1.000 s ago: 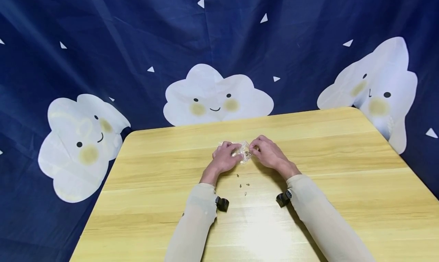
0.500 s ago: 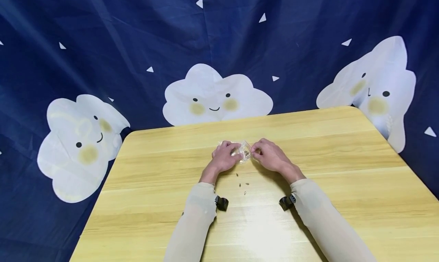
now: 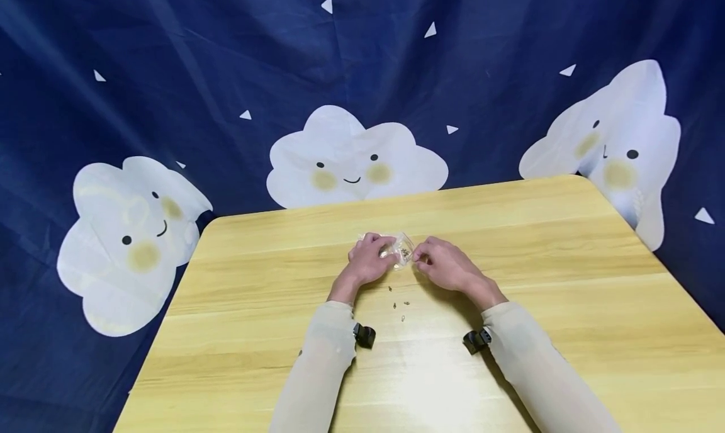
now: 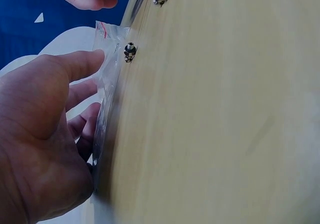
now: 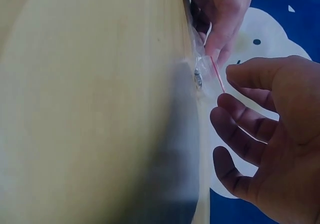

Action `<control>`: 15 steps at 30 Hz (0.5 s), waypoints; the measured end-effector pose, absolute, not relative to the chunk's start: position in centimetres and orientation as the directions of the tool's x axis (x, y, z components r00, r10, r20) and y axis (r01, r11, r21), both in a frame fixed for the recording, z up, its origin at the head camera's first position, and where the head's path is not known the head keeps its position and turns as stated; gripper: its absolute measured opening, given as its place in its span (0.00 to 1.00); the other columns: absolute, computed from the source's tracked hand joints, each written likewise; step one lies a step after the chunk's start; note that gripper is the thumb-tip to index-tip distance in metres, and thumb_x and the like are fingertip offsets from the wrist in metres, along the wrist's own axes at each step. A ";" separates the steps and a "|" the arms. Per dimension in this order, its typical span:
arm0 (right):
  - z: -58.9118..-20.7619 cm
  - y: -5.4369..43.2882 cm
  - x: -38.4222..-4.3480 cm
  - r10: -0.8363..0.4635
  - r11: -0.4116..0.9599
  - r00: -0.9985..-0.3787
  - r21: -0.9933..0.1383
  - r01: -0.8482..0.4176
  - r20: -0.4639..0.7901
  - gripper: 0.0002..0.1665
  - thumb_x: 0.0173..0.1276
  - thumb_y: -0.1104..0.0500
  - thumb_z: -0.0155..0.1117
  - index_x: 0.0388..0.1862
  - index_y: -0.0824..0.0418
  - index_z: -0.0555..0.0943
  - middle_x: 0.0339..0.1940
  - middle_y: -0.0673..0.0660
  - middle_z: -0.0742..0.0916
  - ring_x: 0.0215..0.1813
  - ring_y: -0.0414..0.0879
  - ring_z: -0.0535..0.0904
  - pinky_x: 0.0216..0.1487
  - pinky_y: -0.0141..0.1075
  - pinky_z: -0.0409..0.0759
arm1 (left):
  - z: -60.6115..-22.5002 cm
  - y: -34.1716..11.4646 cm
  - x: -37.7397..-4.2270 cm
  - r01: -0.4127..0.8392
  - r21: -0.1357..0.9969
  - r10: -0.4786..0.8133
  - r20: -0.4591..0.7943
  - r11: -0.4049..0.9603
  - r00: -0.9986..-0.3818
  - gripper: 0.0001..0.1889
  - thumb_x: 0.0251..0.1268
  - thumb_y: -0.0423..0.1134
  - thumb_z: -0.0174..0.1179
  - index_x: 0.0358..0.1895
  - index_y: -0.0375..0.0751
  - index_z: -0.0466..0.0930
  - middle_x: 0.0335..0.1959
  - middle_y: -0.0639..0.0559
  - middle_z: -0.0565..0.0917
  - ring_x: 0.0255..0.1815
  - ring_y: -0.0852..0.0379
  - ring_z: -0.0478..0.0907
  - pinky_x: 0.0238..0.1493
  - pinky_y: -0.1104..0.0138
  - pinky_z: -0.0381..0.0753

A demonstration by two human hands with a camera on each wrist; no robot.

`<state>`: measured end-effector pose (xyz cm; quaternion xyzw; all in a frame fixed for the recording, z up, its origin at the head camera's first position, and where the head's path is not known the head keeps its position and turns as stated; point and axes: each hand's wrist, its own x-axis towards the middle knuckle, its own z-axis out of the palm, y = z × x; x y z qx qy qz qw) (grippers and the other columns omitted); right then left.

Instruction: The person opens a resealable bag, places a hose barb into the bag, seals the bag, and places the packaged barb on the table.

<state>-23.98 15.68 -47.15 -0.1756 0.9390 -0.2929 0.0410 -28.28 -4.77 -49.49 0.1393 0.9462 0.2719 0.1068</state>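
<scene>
A clear plastic zip bag (image 3: pixel 403 244) with a red line along its mouth lies on the table. Small metal pieces (image 3: pixel 405 253) show inside it. My left hand (image 3: pixel 369 258) holds the bag down, the thumb on its near side and the bent fingers farther across it. At the bag's mouth is my right hand (image 3: pixel 447 264). In the right wrist view, the thumb (image 5: pixel 250 73) and index finger of this hand stand apart, fingertips right by the red line (image 5: pixel 218 73), and nothing shows between them. Several loose metal pieces (image 3: pixel 394 305), dark and silver, lie nearer on the tabletop.
The wooden table (image 3: pixel 238 307) has rounded far corners. Behind it hangs a dark blue curtain (image 3: pixel 385 55) with white clouds. Black wrist cameras (image 3: pixel 364 336) sit on both sleeves. A bright glare falls on the near tabletop.
My right hand has drawn back slightly toward me from the bag's mouth. The left hand stays on the bag, and the loose pieces lie as before. The head view has shifted slightly.
</scene>
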 end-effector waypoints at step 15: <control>-47.0 15.2 -22.9 -0.415 0.769 -0.910 -0.542 -0.341 -0.017 0.04 0.67 0.56 0.63 0.38 0.47 0.83 0.40 0.46 0.81 0.38 0.41 0.75 0.42 0.38 0.76 | -49.5 -4.7 -28.3 0.196 0.549 0.314 -0.129 0.812 -0.941 0.27 0.67 0.56 0.53 0.69 0.60 0.68 0.67 0.49 0.65 0.62 0.48 0.64 0.65 0.50 0.56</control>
